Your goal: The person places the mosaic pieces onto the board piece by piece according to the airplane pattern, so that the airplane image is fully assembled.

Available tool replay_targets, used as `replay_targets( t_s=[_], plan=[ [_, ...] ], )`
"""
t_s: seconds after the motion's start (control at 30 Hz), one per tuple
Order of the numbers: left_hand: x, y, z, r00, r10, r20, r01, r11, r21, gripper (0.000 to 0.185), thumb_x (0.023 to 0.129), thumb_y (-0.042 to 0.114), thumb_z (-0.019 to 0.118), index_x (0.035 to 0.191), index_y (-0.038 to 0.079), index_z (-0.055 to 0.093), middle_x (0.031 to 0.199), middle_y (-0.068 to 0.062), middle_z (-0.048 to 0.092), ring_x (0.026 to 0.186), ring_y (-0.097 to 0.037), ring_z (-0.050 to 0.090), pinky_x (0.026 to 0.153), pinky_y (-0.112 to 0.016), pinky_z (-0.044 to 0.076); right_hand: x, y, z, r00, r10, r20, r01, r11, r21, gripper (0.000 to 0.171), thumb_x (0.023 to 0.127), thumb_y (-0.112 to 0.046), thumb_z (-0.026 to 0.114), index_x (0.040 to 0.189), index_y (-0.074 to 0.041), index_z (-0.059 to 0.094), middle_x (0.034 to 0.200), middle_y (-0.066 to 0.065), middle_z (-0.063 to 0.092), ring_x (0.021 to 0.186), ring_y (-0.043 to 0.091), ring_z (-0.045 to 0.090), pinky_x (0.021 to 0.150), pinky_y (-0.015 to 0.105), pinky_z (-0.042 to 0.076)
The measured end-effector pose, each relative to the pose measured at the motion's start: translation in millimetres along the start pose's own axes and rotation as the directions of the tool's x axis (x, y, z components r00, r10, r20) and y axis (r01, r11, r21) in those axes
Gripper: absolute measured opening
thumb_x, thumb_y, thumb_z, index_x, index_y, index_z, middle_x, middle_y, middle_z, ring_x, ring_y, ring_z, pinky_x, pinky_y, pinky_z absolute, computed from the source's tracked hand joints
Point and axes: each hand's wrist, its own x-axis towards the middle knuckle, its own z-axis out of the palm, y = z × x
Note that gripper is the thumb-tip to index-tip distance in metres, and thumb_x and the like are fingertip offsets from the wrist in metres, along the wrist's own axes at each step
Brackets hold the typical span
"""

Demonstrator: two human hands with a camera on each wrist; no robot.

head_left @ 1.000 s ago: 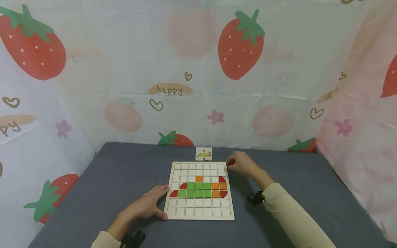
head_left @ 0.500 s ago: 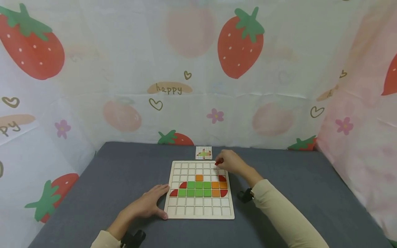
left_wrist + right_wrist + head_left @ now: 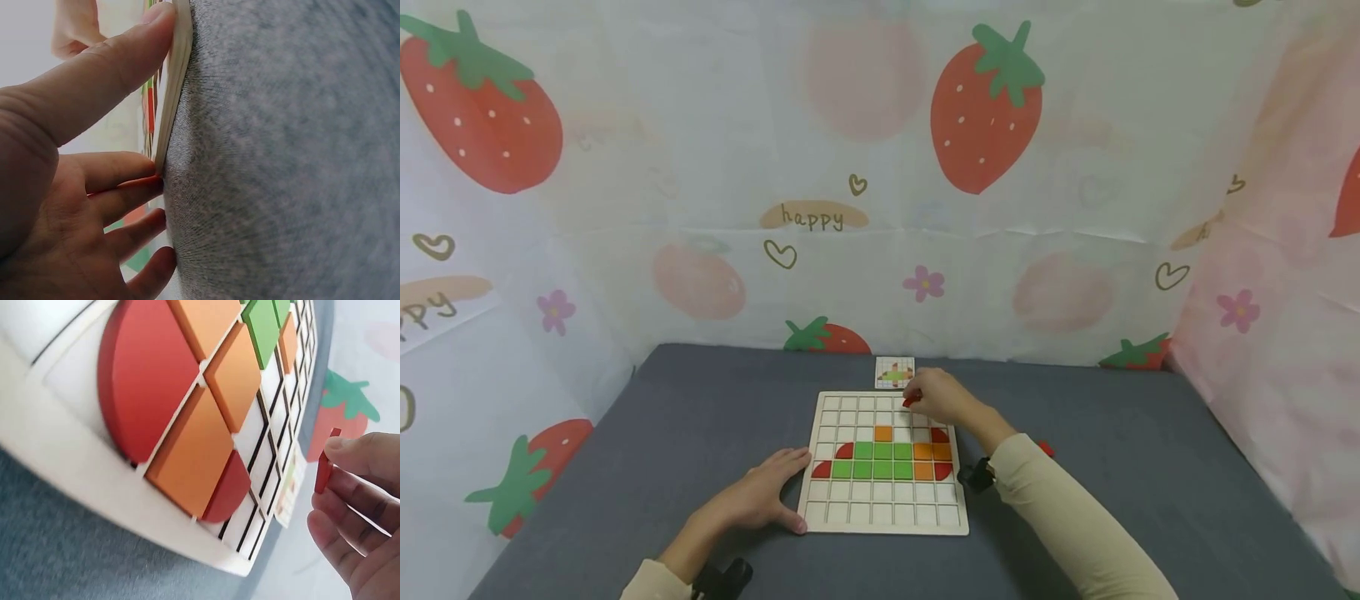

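A white wooden grid board [image 3: 842,517] lies on the grey table, with green, orange and red tiles [image 3: 883,461] filling its middle rows. My right hand [image 3: 936,397] hovers over the board's far rows and pinches a small red tile [image 3: 911,402] [image 3: 324,469] between thumb and fingers. My left hand [image 3: 767,493] rests flat on the table against the board's near-left edge [image 3: 170,106], thumb and fingers touching the rim. In the right wrist view, red quarter-round [image 3: 144,387] and orange square pieces [image 3: 194,450] sit in their cells.
A small pattern card [image 3: 895,372] lies just beyond the board's far edge. Another red piece [image 3: 1045,448] lies on the grey table [image 3: 1150,467] behind my right forearm. Strawberry-print cloth walls [image 3: 880,208] close in the table at back and sides.
My right hand has carried the red tile leftward, from beside the board's far right corner to above its far middle cells. The left hand has stayed put.
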Motion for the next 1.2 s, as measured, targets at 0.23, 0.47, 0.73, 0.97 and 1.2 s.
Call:
replay_targets(
  t_s=[0.23,0.47,0.73,0.97,1.2],
  plan=[
    [0.0,-1.3,0.0,1.0,-0.009,0.003,0.009,1.0,-0.002,0.1,0.064,0.027,0.089,0.147,-0.001,0.039,0.155,-0.018,0.036,0.147,-0.043,0.023,0.109,-0.069,0.021,8,-5,10,0.999,-0.036,0.019,0.036,0.999,0.003,0.013,0.089,-0.005,0.065,0.097,-0.005,0.076,0.094,0.006,0.067,0.088,0.019,0.059,0.077,0.032,0.051],
    [0.6,-2.1,0.7,1.0,-0.014,0.004,0.014,1.0,0.003,0.1,0.065,0.026,0.089,0.147,-0.001,0.039,0.155,-0.017,0.036,0.147,-0.042,0.024,0.109,-0.069,0.022,16,-16,17,0.998,-0.055,0.032,0.055,0.998,-0.005,0.013,0.087,-0.003,0.067,0.095,-0.003,0.076,0.094,0.008,0.069,0.084,0.019,0.06,0.078,0.036,0.053],
    [0.9,-3.3,1.1,1.0,-0.013,0.004,0.013,1.0,-0.003,0.099,0.065,0.027,0.089,0.147,0.0,0.04,0.155,-0.017,0.036,0.147,-0.041,0.024,0.109,-0.07,0.022,25,-21,24,0.99,-0.121,0.069,0.123,0.992,-0.024,0.013,0.085,0.0,0.066,0.088,-0.004,0.077,0.083,0.009,0.072,0.067,0.011,0.049,0.062,0.024,0.042],
    [0.9,-2.8,1.3,1.0,-0.016,0.008,0.016,1.0,0.003,0.099,0.066,0.028,0.088,0.147,0.0,0.039,0.155,-0.017,0.036,0.147,-0.042,0.024,0.109,-0.069,0.022,30,-22,29,0.99,-0.093,0.104,0.096,0.995,-0.022,0.012,0.087,-0.003,0.067,0.092,-0.006,0.077,0.089,0.006,0.074,0.077,0.013,0.062,0.073,0.028,0.054],
    [1.3,-2.2,0.5,1.0,-0.012,0.002,0.012,1.0,0.005,0.099,0.065,0.028,0.088,0.147,0.0,0.04,0.155,-0.017,0.036,0.147,-0.042,0.024,0.109,-0.069,0.022,32,-23,30,0.991,-0.071,0.117,0.075,0.997,-0.025,0.013,0.087,-0.002,0.066,0.09,-0.008,0.077,0.087,0.004,0.074,0.077,0.013,0.063,0.073,0.029,0.054]
  ],
)
